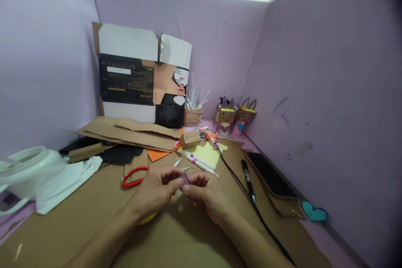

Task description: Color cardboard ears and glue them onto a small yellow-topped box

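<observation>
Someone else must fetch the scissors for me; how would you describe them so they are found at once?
Look at the brown cardboard sheet covering the desk. Just beyond the person's left hand, which pinches a small purple piece with the right hand, lie the red-handled metal scissors. Theirs is the only red loop there; the white pens and the black pen nearby are straight.

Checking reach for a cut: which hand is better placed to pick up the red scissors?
Left, probably. The left hand lies beside the scissors, their red handles just past its knuckles; the right hand sits farther away. Both hands pinch a small purple piece.
</observation>
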`<state>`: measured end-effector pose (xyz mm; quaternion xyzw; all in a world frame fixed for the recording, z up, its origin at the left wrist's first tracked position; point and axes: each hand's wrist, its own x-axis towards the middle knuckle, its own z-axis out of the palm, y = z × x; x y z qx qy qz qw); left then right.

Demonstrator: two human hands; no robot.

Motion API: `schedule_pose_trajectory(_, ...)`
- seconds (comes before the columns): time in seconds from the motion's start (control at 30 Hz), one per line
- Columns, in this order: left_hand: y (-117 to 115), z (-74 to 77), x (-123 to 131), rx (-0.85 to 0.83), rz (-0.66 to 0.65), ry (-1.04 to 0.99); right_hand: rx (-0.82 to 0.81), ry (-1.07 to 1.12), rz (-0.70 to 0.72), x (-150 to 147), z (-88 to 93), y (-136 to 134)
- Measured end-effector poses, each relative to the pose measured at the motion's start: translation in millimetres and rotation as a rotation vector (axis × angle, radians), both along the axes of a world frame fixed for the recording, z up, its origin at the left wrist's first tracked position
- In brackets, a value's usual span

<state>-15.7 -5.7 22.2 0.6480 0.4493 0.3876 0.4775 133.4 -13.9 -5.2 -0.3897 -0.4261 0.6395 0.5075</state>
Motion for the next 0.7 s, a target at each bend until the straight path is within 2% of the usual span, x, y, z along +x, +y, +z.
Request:
schedule_pose_trajectory(0.1,3.8,0.7,0.5,-0.102,0.061,-0.078,-0.039,0.012,0.049,3.0,2.3,2.1)
schedule_pose_trajectory(0.27,14.4,2.2,-8.6,-0.246,0.130,-0.224,-0.278,0.074,0.060,10.2,9.4,7.6)
schedule_pose_trajectory(0.33,15.9,3.0,-10.3,-0.251,0.137,-0.230,-0.310,0.044,0.102,10.8,9.6,8.0)
schedule_pose_trajectory(0.5,9.9,8.0,-1.0,-0.207,0.162,-0.146,-0.200,-0.059,0.223,8.5,5.3,4.3)
schedule_pose_trajectory(0.7,4.6,21.7,4.0,-0.174,0.207,-0.090,-0.002,-0.238,0.104,5.7,7.3,1.3)
